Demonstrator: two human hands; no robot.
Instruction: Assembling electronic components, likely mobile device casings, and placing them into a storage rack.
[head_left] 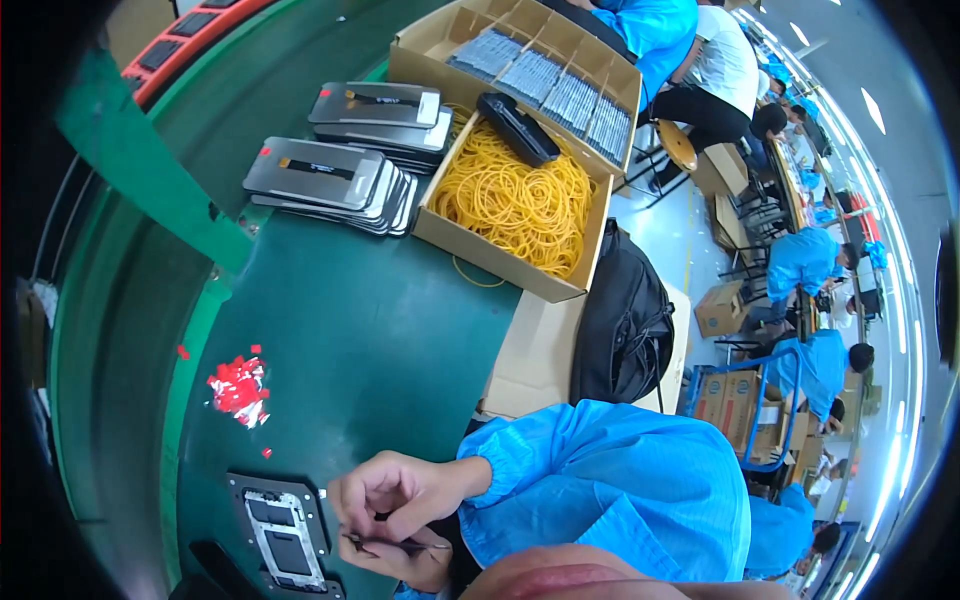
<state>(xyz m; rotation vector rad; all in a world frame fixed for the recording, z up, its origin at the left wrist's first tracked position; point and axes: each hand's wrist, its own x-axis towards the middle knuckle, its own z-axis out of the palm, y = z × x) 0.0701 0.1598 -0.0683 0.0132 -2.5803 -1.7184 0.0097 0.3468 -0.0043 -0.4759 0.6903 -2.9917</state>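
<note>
My right hand (405, 492), in a blue sleeve, is above my left hand (400, 560) in the picture, and the two meet near the table's lower edge. The right hand's fingers are curled into a pinch, and what they hold, if anything, is too small to tell. My left hand's fingers are closed by a small dark sliver that I cannot identify. Just left of both hands a phone frame (290, 550) sits in a dark metal fixture (236, 489). A pile of small red and white stickers (238, 388) lies farther up the green table (350, 330).
Stacked phone screen panels (315, 175) stand at the back. Beside them are a carton of yellow rubber bands (515, 200) with a black case (518, 130) on top, and a divided carton (420, 62) of flat pieces. A black backpack (625, 320) lies right. Co-workers sit beyond.
</note>
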